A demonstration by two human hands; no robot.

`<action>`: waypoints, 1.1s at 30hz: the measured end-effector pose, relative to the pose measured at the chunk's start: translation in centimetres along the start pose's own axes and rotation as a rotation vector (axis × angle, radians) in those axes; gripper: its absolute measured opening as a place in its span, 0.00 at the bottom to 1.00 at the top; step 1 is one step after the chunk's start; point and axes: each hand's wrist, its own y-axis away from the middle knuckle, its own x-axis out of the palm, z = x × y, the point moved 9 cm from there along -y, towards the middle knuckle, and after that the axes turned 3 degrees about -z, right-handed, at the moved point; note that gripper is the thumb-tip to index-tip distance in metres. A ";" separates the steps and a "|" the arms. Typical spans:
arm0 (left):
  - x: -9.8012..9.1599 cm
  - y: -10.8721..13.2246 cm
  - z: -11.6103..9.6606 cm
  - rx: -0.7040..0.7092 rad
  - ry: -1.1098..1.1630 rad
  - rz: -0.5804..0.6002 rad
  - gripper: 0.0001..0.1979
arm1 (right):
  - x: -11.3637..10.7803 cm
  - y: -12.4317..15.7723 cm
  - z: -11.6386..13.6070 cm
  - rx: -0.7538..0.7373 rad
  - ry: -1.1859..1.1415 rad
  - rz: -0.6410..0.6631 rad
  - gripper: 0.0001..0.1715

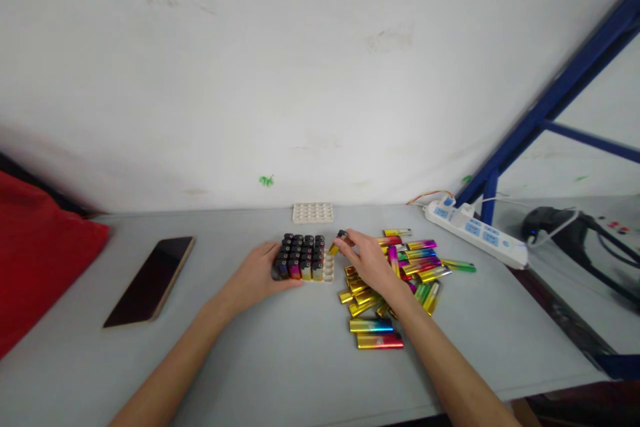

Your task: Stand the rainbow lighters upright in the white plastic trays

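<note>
A pale tray (328, 271) with round-cornered holes stands mid-table, most of it filled by upright lighters (303, 257) with black tops. Its rightmost column shows bare holes. My left hand (259, 273) is wrapped round the left side of this filled block. Between the thumb and fingers of my right hand (367, 257) is a gold lighter (335, 247) with a black top, tilted just above the far end of the bare column. Under and around my right forearm lies a loose heap of shiny, multicoloured lighters (367, 297).
A second pale tray (313, 213) lies against the wall. To the left are a dark phone (150, 280) and a red cloth-like thing (40, 247). A white power strip (475, 233), a blue metal frame (550, 97) and a black device with cables (565, 233) occupy the right.
</note>
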 end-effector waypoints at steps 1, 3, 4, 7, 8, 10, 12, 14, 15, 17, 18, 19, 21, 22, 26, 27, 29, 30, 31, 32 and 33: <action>0.1 0.0 0.0 0.002 -0.011 0.019 0.32 | 0.2 0.0 0.1 -0.018 0.005 0.014 0.19; 0.3 0.1 0.0 0.012 -0.026 0.044 0.32 | 0.6 0.1 0.4 -0.056 0.026 0.031 0.17; 0.3 0.1 0.0 0.016 -0.028 0.041 0.32 | 0.7 0.1 0.6 -0.073 0.039 0.033 0.16; 0.3 0.1 0.1 0.016 -0.025 0.031 0.33 | 0.8 0.1 1.0 -0.097 0.074 0.036 0.14; 0.3 0.1 0.1 0.010 -0.025 0.027 0.34 | 0.8 0.1 1.1 -0.098 0.081 0.038 0.13; 0.4 0.1 0.2 0.008 -0.022 0.023 0.34 | 0.8 0.1 1.1 -0.096 0.085 0.045 0.12; 0.4 0.0 0.2 0.018 -0.018 0.023 0.33 | 1.0 0.0 1.1 -0.092 0.087 0.065 0.11; 0.5 0.0 0.2 0.025 -0.017 0.035 0.32 | 1.4 -0.1 1.0 -0.084 0.107 0.103 0.10; 0.6 0.0 0.3 0.024 -0.017 0.042 0.32 | 1.7 -0.1 1.0 -0.078 0.129 0.129 0.09; 0.7 0.1 0.3 0.012 -0.018 0.056 0.34 | 2.4 -0.1 0.8 -0.059 0.199 0.183 0.07; 0.7 0.1 0.4 0.004 -0.020 0.060 0.34 | 2.6 -0.1 0.7 -0.049 0.235 0.203 0.06; 0.7 0.0 0.5 -0.003 -0.022 0.061 0.35 | 2.6 0.0 0.7 -0.040 0.262 0.212 0.06; 0.6 0.0 0.5 -0.009 -0.025 0.053 0.35 | 2.2 0.1 0.8 -0.041 0.273 0.203 0.08; 0.6 0.0 0.5 -0.007 -0.025 0.045 0.35 | 1.7 0.1 0.8 -0.046 0.250 0.192 0.11; 0.5 0.0 0.4 0.014 -0.011 0.029 0.36 | -1.7 0.0 -0.8 -0.032 0.175 0.099 0.14; 0.5 0.0 0.4 0.013 -0.011 0.030 0.36 | -3.0 -0.1 -1.7 -0.018 0.201 0.048 0.13; 0.4 -0.1 0.5 0.004 -0.016 0.034 0.35 | -5.9 -0.1 -4.1 0.017 0.300 -0.087 0.13; 0.4 -0.1 0.5 -0.003 -0.017 0.032 0.35 | -7.2 0.0 -5.4 0.041 0.346 -0.130 0.14; 0.4 -0.1 0.5 -0.009 -0.017 0.032 0.34 | -8.2 0.2 -6.9 0.073 0.385 -0.156 0.17; 0.3 -0.1 0.5 -0.014 -0.015 0.034 0.34 | -9.1 0.4 -8.4 0.117 0.419 -0.169 0.20; 0.3 -0.1 0.5 -0.018 -0.012 0.038 0.34 | -9.9 0.7 -10.0 0.172 0.452 -0.173 0.23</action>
